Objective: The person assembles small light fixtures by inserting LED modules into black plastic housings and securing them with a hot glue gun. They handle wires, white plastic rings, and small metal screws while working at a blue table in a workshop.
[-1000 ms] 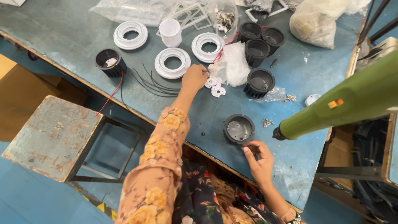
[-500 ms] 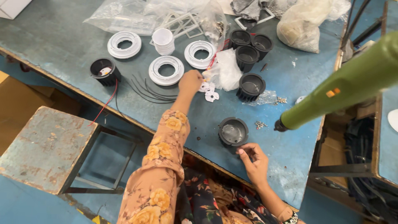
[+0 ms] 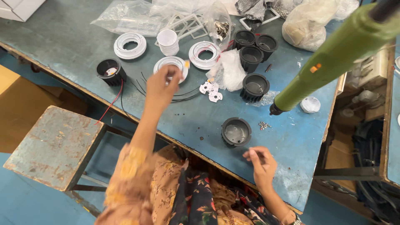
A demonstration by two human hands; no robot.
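My left hand (image 3: pixel 161 83) is lifted above the blue worktable (image 3: pixel 62 41), blurred, over a white ring (image 3: pixel 180 63). Its fingers are pinched on a small pale piece near the fingertips. Just to its right lie small white plates (image 3: pixel 210 91) and thin black wires (image 3: pixel 187 95). My right hand (image 3: pixel 260 163) rests at the table's near edge, fingertips pinched together on something tiny and dark. An open black round housing (image 3: pixel 236 131) stands just above and left of it. Several small screws (image 3: pixel 263 124) lie to that housing's right.
A green power screwdriver (image 3: pixel 333 58) hangs tip down on the right, near a white cap (image 3: pixel 310 105). More black housings (image 3: pixel 255 86), white rings (image 3: pixel 130 45), a stack of white cups (image 3: pixel 168 41) and plastic bags (image 3: pixel 308 25) fill the far side. A worn stool (image 3: pixel 54 146) stands left.
My left hand has drawn back from the small white plates and moved left, lifted above the white ring. My right hand stays by the black housing.
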